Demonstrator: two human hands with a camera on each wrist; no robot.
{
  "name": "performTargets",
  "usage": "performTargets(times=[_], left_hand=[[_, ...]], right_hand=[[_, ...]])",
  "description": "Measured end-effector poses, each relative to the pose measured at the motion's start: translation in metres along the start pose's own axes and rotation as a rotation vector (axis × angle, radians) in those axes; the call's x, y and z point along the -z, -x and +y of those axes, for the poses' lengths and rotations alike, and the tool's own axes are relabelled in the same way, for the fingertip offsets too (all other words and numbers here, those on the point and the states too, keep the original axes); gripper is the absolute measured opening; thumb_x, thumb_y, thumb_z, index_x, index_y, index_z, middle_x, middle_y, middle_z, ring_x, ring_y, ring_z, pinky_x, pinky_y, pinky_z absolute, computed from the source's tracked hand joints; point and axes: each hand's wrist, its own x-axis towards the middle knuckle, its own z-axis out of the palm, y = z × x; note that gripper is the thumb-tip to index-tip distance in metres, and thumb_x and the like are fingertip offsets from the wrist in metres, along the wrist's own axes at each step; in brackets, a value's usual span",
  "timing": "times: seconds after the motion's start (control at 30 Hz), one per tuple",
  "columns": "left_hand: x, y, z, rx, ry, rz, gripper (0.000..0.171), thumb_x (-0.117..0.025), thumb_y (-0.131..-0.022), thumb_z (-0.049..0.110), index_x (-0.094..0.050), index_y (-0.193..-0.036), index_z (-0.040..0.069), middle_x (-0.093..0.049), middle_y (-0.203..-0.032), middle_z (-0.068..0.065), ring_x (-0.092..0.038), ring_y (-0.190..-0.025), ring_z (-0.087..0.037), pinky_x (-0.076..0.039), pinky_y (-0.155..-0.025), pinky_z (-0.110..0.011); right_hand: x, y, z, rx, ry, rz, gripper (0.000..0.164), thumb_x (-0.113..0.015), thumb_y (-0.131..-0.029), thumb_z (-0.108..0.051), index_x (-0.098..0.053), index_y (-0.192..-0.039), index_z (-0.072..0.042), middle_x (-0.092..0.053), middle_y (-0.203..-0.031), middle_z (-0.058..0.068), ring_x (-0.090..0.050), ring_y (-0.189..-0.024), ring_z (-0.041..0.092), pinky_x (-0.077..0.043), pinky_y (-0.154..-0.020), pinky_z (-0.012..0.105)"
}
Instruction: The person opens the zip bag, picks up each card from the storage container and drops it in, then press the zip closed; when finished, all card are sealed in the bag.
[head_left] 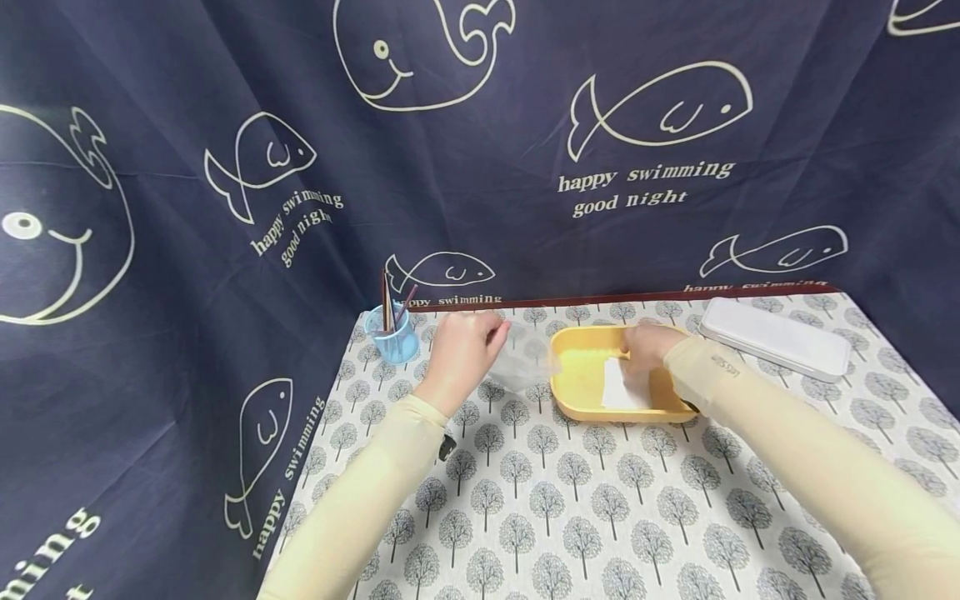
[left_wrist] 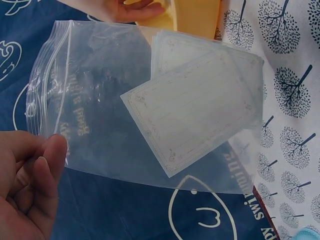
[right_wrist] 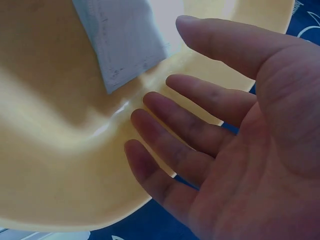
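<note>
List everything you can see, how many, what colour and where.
Curtain: one, dark blue, behind
Tablecloth: one, white with dark trees, in front
Table edge: one, dark red, behind the tablecloth
Tray: one, yellow, on the tablecloth
Loose cards: count unclear, white, in the tray
Zip bag: one, clear, mostly left of the tray
Bagged cards: two or more, pale, in the bag
Cup: one, light blue, tablecloth's back left
Sticks: several, mixed colours, in the cup
Case: one, white, tablecloth's back right
Sleeves: two, cream, lower left and right
Wrist pieces: two, dark, one per sleeve
Left grip: one, bare, pinching the bag
Right grip: one, bare, inside the tray
</note>
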Motion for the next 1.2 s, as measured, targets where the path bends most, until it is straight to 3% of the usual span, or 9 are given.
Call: performTargets(times=[0.13, 0.23, 0.6, 0.87, 1.2], left_hand=[[0.000, 0.000, 0.000, 0.002, 0.001, 0.002, 0.017, -0.074, -0.098, 0.013, -0.076, -0.081, 0.009, -0.074, -0.073, -0.003, -0.063, -0.056, -0.013, -0.053, -0.058, -0.026], [0.000, 0.000, 0.000, -0.001, -0.005, 0.002, 0.017, -0.074, -0.097, 0.013, -0.075, -0.080, 0.009, -0.074, -0.072, -0.003, -0.062, -0.056, -0.013, -0.053, -0.058, -0.027], [0.003, -0.001, 0.003, 0.007, -0.009, -0.022, 0.020, -0.071, -0.100, 0.015, -0.076, -0.083, 0.007, -0.073, -0.070, -0.002, -0.063, -0.056, -0.014, -0.054, -0.061, -0.030], [0.003, -0.001, 0.003, 0.014, -0.010, -0.027, 0.019, -0.071, -0.100, 0.015, -0.077, -0.084, 0.007, -0.074, -0.072, -0.003, -0.064, -0.058, -0.015, -0.055, -0.064, -0.031], [0.002, -0.001, 0.003, 0.026, -0.010, -0.043, 0.020, -0.070, -0.101, 0.016, -0.077, -0.084, 0.008, -0.073, -0.072, -0.002, -0.063, -0.058, -0.014, -0.054, -0.064, -0.029]], right_hand=[[-0.004, -0.001, 0.002, -0.026, -0.017, -0.039, 0.007, -0.071, -0.081, -0.008, -0.066, -0.079, -0.004, -0.062, -0.075, 0.004, -0.054, -0.067, 0.019, -0.052, -0.065, 0.038], [-0.007, -0.002, 0.003, -0.051, -0.031, -0.052, 0.017, -0.073, -0.075, -0.003, -0.059, -0.073, -0.012, -0.056, -0.069, 0.000, -0.048, -0.064, 0.016, -0.046, -0.060, 0.032], [-0.015, -0.005, 0.006, -0.049, -0.001, -0.043, 0.024, -0.083, -0.071, -0.002, -0.063, -0.081, -0.010, -0.059, -0.074, -0.001, -0.051, -0.066, 0.017, -0.048, -0.063, 0.031], [-0.017, -0.003, 0.005, -0.048, 0.024, 0.005, 0.024, -0.087, -0.075, -0.007, -0.069, -0.090, -0.009, -0.064, -0.079, -0.002, -0.058, -0.072, 0.019, -0.056, -0.074, 0.041], [-0.024, -0.008, 0.012, -0.018, 0.096, 0.050, 0.031, -0.093, -0.070, -0.014, -0.065, -0.083, -0.013, -0.061, -0.075, -0.003, -0.057, -0.071, 0.020, -0.056, -0.072, 0.043]])
